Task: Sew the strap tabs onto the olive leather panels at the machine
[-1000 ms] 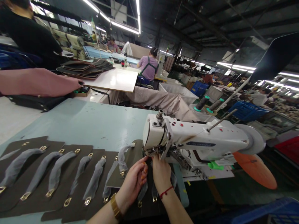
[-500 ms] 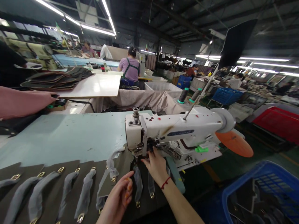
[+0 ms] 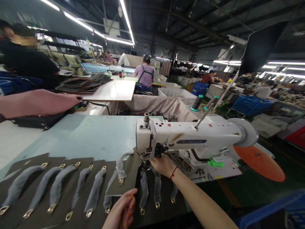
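A white sewing machine (image 3: pixel 190 140) stands on a pale green table (image 3: pixel 78 133). My right hand (image 3: pixel 162 163) reaches under the machine head at the needle area; its fingers are hidden behind the machine parts. My left hand (image 3: pixel 122 210) rests at the bottom edge on a dark olive panel (image 3: pixel 145 213), fingers loosely apart, holding nothing I can make out. A chain of olive panels (image 3: pixel 47 190) with grey wrapped handles and gold rings trails off to the left. One panel (image 3: pixel 128 175) lies tilted by the needle.
A pink fabric roll (image 3: pixel 35 103) and black pieces lie at the left. A person in black stands at far left; another in purple sits at a table behind. Thread cones (image 3: pixel 196 103) stand behind the machine. Blue bins (image 3: pixel 262 216) sit at lower right.
My left hand has drawn back from the needle toward me, onto the near panel. My right hand stays at the presser foot. The panels have shifted slightly.
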`<state>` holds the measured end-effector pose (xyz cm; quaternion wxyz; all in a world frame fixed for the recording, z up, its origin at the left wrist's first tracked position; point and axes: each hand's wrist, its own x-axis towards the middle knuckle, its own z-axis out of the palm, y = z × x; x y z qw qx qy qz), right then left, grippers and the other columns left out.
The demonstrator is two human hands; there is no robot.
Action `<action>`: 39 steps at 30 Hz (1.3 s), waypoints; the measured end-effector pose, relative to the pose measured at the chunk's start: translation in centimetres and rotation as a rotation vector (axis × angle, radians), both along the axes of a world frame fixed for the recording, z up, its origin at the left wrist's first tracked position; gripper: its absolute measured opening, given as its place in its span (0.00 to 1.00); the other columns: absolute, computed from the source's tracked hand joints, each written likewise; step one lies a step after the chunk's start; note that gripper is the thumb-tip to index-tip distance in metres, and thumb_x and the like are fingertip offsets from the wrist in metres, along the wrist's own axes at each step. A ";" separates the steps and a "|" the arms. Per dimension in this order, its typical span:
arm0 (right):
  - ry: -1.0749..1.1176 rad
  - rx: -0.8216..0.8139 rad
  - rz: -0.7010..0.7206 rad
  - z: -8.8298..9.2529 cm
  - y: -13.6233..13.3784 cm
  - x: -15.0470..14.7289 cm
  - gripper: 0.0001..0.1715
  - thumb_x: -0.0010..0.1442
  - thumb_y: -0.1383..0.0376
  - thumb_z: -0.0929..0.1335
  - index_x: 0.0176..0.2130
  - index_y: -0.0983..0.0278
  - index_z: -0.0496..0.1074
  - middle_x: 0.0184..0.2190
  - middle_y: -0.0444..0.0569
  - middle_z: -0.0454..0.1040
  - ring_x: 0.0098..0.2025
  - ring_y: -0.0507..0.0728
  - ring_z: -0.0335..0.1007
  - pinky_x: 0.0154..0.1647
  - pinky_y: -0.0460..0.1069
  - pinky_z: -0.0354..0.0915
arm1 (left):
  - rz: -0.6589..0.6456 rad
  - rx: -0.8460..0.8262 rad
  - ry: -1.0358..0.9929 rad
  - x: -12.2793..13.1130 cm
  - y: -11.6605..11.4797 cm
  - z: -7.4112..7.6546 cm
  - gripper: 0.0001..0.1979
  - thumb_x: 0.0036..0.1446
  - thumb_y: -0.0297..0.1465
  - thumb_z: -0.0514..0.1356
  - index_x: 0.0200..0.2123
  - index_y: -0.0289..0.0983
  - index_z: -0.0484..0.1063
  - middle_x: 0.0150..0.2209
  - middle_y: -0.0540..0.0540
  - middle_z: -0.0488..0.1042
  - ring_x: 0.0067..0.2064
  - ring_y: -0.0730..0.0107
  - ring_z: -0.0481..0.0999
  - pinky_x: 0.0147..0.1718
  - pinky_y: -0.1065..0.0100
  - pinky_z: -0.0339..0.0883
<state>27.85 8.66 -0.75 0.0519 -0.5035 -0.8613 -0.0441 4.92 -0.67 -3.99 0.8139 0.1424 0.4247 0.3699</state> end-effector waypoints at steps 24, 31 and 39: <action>-0.026 0.104 -0.043 -1.5 -1.3 -0.2 0.12 0.67 0.69 0.60 0.46 0.64 0.71 0.42 0.53 0.75 0.37 0.56 0.73 0.34 0.49 0.67 | -0.012 0.022 0.035 1.6 0.3 0.6 0.23 0.37 0.31 0.74 0.40 0.32 0.76 0.30 0.46 0.77 0.25 0.76 0.72 0.19 0.78 0.65; -0.098 0.043 0.004 0.8 0.1 0.6 0.11 0.66 0.68 0.62 0.41 0.63 0.73 0.35 0.53 0.76 0.35 0.58 0.74 0.32 0.48 0.67 | -0.032 0.017 -0.045 1.7 0.4 -0.2 0.20 0.42 0.30 0.72 0.40 0.31 0.76 0.29 0.47 0.76 0.24 0.76 0.72 0.20 0.77 0.66; -0.116 0.002 0.048 1.2 0.9 0.9 0.14 0.65 0.70 0.62 0.48 0.62 0.71 0.42 0.56 0.76 0.39 0.59 0.74 0.35 0.49 0.68 | -0.004 -0.035 -0.003 1.4 0.0 -0.9 0.20 0.40 0.31 0.73 0.39 0.31 0.76 0.27 0.46 0.76 0.23 0.78 0.71 0.19 0.78 0.65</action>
